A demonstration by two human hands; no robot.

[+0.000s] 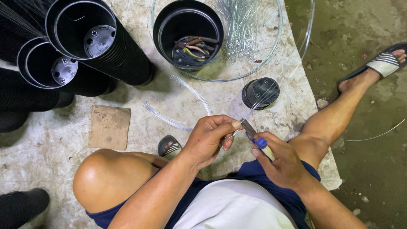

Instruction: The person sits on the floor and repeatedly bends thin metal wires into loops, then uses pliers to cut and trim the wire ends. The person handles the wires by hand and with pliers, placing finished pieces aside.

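My left hand (210, 138) pinches a thin clear wire (186, 108) between thumb and fingers, just above my lap. My right hand (280, 159) grips pliers (256, 138) with blue and cream handles; the jaws meet the wire beside my left thumb. The wire loops away over the concrete toward the black pots. A small black pot (260, 92) lies on its side just beyond my hands.
A black pot (187, 32) holding hand tools sits inside a large wire hoop (271, 51), beside a bundle of thin wires (237, 25). Stacks of black pots (85, 38) lie at the upper left. A cardboard piece (110, 126) lies near my left knee.
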